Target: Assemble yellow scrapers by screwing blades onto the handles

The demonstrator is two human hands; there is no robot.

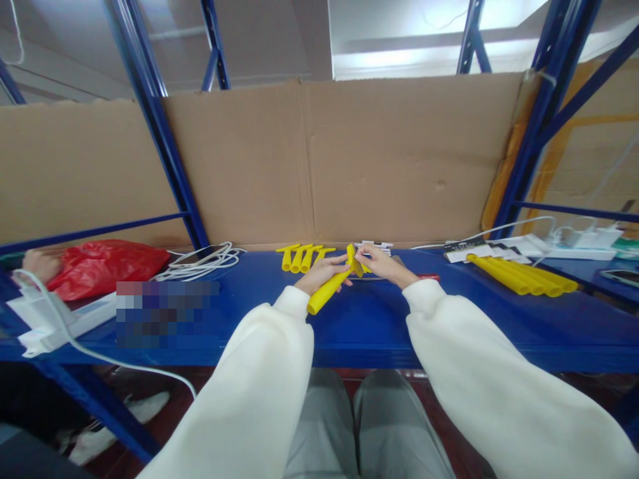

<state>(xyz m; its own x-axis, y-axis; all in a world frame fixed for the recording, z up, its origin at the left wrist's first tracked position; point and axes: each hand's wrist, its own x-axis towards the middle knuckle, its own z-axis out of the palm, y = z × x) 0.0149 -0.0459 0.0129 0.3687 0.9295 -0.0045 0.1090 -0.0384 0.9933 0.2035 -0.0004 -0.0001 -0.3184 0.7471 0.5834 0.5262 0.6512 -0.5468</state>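
Held over the blue table is a yellow T-shaped tool (327, 293) with a round hollow handle that slants toward me. My left hand (322, 273) is closed around it just below its wide head. At that head, my right hand (382, 261) has its fingers pinched together on the edge; whether a small piece is between the fingertips cannot be made out. Several more yellow T-shaped tools (301, 259) lie in a row behind my left hand, heads to the back. Small white pieces (375, 246) lie behind my right hand, partly hidden by it.
On the right, several yellow tubes (524, 276) lie beside black-and-white cards (466, 251) and a white power strip (584, 249). Leftward are coiled white cables (207, 263), a red plastic bag (112, 266) beside another person's hand (42, 265), and another power strip (90, 316). Cardboard (399, 159) walls the back.
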